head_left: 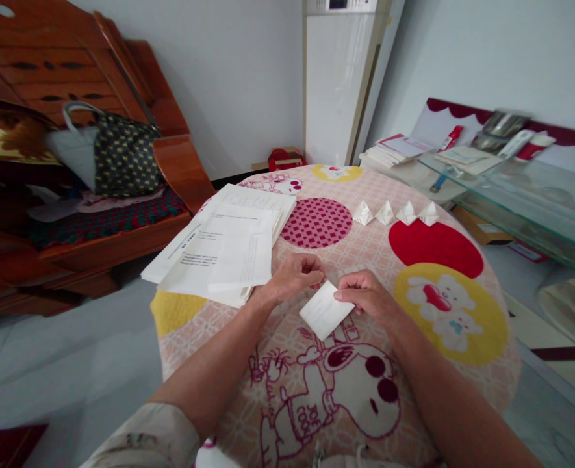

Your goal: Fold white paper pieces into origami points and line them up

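Observation:
A small folded white paper (325,311) lies on the round table's patterned cloth (428,305) in front of me. My left hand (294,276) is curled, its fingertips pinching the paper's upper left corner. My right hand (368,294) is also closed, pinching the paper's right edge. Several small folded white paper pieces (395,213) stand in a row farther back on the table.
A stack of printed white sheets (223,244) lies on the table's left side. A wooden bench (87,214) with a dotted bag (121,155) is at left. A glass-topped stand (525,195) with books and bottles is at right, a white floor air conditioner (336,84) behind.

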Demonstrator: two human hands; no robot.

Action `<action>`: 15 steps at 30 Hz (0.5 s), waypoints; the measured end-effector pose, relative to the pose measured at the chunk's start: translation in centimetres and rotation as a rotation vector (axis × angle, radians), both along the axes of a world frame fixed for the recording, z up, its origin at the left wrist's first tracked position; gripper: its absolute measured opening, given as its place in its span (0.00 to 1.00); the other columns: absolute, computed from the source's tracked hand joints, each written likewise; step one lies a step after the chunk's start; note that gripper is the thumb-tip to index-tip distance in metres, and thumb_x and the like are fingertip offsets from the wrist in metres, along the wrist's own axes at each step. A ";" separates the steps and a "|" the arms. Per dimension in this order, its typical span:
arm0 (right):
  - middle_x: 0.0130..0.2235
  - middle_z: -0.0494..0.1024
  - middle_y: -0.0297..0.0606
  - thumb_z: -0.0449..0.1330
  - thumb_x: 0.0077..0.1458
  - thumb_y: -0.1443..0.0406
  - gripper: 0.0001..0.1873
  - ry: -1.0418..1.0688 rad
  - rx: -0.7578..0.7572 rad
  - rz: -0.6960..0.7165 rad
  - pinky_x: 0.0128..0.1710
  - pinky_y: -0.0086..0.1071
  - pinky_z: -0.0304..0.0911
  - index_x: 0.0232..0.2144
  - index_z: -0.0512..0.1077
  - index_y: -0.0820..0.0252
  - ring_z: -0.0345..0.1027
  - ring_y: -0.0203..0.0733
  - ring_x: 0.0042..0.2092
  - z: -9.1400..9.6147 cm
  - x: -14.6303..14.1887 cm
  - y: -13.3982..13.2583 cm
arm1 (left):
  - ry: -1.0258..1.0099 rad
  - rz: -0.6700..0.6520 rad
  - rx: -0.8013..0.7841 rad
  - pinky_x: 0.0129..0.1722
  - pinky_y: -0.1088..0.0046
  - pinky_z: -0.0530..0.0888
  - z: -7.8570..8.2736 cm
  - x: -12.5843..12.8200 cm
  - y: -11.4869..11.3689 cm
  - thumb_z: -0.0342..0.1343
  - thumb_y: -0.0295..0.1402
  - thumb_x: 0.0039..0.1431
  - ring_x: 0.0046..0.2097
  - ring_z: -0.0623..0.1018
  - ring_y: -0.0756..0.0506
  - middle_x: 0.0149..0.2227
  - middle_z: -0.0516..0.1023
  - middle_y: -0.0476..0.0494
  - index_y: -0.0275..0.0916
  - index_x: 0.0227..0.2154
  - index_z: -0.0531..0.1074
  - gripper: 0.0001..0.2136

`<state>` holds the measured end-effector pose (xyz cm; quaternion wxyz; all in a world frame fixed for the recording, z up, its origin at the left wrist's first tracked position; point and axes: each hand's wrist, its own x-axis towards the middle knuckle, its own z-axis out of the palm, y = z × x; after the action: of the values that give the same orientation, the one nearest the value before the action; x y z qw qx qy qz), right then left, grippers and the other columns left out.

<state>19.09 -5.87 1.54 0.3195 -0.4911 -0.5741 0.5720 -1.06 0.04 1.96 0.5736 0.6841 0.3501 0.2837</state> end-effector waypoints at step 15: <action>0.12 0.61 0.27 0.57 0.48 0.65 0.12 -0.011 0.168 -0.184 0.18 0.27 0.44 0.15 0.68 0.59 0.51 0.29 0.16 -1.1 0.5 0.6 | 0.011 0.218 -0.031 0.21 0.78 0.56 -0.7 0.9 -0.4 0.59 0.36 0.47 0.22 0.64 0.54 0.21 0.67 0.53 0.35 0.24 0.72 0.08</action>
<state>19.63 -5.32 0.43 0.4076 -0.5165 -0.5740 0.4875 -0.13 -0.39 1.25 0.5481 0.6344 0.4298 0.3352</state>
